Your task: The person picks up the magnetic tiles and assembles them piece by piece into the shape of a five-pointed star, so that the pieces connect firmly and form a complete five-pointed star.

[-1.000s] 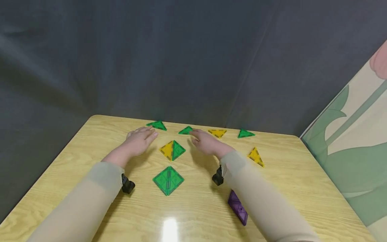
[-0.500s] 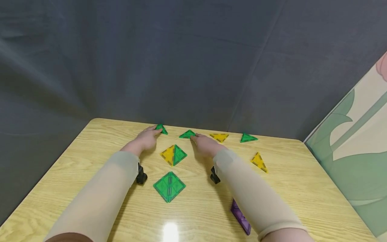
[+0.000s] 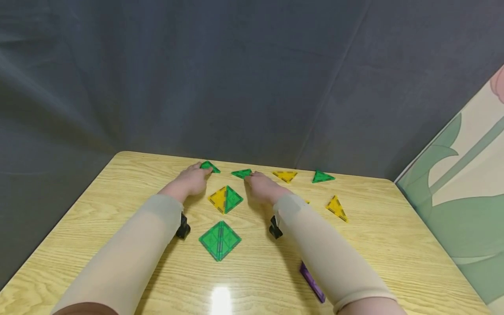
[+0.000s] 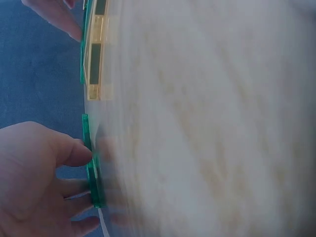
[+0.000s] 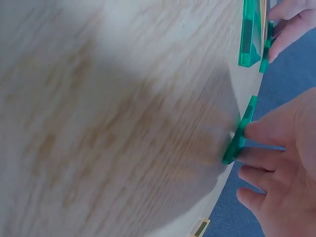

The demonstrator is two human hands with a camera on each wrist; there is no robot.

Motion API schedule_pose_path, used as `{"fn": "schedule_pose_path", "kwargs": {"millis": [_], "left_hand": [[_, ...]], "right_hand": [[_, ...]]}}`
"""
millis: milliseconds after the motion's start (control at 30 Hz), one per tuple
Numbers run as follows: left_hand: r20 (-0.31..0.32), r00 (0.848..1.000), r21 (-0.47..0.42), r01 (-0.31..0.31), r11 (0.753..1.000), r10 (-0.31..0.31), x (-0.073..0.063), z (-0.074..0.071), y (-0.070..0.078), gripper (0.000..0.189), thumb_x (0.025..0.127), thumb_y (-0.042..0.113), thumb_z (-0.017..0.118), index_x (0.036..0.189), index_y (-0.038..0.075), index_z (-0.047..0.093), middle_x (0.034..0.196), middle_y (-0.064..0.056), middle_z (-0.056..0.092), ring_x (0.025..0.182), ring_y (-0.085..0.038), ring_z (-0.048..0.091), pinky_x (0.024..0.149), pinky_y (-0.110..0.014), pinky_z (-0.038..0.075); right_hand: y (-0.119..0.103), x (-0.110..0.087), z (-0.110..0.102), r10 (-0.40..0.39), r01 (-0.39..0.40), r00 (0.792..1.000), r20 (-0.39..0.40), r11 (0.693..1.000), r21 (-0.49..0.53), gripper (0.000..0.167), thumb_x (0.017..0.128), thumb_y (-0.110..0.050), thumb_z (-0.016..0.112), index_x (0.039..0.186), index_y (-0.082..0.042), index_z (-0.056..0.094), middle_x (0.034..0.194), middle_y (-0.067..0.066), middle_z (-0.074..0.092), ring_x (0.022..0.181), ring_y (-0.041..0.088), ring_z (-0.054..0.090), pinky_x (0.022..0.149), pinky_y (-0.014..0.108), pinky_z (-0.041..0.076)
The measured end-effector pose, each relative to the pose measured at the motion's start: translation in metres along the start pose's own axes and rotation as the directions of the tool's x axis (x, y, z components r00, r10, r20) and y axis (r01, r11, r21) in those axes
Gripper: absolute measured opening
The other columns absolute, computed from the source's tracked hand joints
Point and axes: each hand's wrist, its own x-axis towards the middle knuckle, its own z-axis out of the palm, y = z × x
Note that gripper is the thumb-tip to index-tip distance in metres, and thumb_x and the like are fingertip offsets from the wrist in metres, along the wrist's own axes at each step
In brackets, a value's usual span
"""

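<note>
At the table's far edge, my left hand [image 3: 191,180] pinches a green triangular magnetic tile [image 3: 210,166] between thumb and fingers; the left wrist view shows the thumb on this tile [image 4: 87,131]. My right hand [image 3: 265,188] pinches a second green triangular tile [image 3: 240,173] by its right corner. In the right wrist view that tile [image 5: 249,109] leans, one end raised off the tabletop. Nearer, between my forearms, a yellow triangle [image 3: 218,199] and a green triangle [image 3: 234,199] lie edge to edge. Closer still lie two green triangles [image 3: 220,240], also side by side.
Right of my right hand lie a yellow triangle [image 3: 285,176], a green one [image 3: 323,176] and another yellow one [image 3: 336,208]. Purple tile [image 3: 312,282] is partly covered by my right sleeve. A dark curtain [image 3: 236,78] hangs behind the wooden table [image 3: 118,197].
My left hand has moved right and down onto the far-left green tile and taken hold of it. My right hand has gripped the other green tile, which has turned slightly.
</note>
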Motion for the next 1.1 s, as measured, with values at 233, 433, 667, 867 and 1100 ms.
{"fn": "schedule_pose_path", "kwargs": {"millis": [233,433,667,867,1100], "left_hand": [[-0.04,0.998,0.018,-0.041,0.999,0.042,-0.002,0.001,0.004,0.047,0.105,0.014,0.043,0.152,0.019,0.041,0.129,-0.02,0.042,0.12,-0.035,0.039,0.096,-0.047,0.035],[-0.027,0.994,-0.069,-0.109,0.992,0.108,-0.002,0.007,0.01,0.048,0.104,0.008,0.041,0.151,0.009,0.04,0.1,-0.01,0.041,0.084,-0.025,0.035,0.068,-0.035,0.027],[-0.024,0.982,-0.116,-0.19,0.975,0.188,0.004,0.01,0.013,0.047,0.105,0.008,0.039,0.149,-0.007,0.033,0.119,-0.02,0.047,0.086,-0.026,0.037,0.072,-0.035,0.033],[-0.015,0.987,-0.122,-0.163,0.979,0.162,0.004,0.01,0.017,0.048,0.105,0.011,0.04,0.15,-0.003,0.033,0.112,-0.014,0.045,0.088,-0.026,0.039,0.072,-0.035,0.035],[-0.053,0.992,-0.026,-0.116,0.993,0.114,-0.001,0.007,0.025,0.046,0.106,0.018,0.042,0.151,0.006,0.04,0.132,-0.012,0.04,0.111,-0.029,0.036,0.091,-0.041,0.031]], "right_hand": [[0.003,0.0,-0.002,0.023,-0.024,0.999,0.025,0.999,0.037,0.049,0.104,-0.003,0.04,0.153,-0.009,0.038,0.155,0.018,0.033,0.144,0.033,0.026,0.117,0.043,0.022],[0.004,-0.001,-0.003,0.045,-0.054,0.998,0.042,0.969,0.243,0.059,0.102,0.005,0.036,0.157,-0.015,0.028,0.157,0.012,0.033,0.144,0.032,0.027,0.115,0.043,0.027],[-0.001,0.004,0.002,0.016,-0.023,1.0,0.018,0.853,0.521,0.069,0.1,0.006,0.038,0.16,-0.011,0.009,0.16,0.012,0.023,0.146,0.027,0.022,0.116,0.04,0.025],[-0.013,0.009,0.005,-0.065,0.047,0.998,0.011,0.821,0.57,0.067,0.098,0.008,0.035,0.158,-0.004,0.006,0.162,0.014,0.014,0.147,0.027,0.016,0.118,0.039,0.02],[-0.022,0.008,0.005,-0.061,0.033,0.997,0.036,0.844,0.535,0.066,0.1,0.006,0.031,0.159,-0.009,0.006,0.163,0.01,0.012,0.148,0.024,0.015,0.118,0.037,0.019]]}}
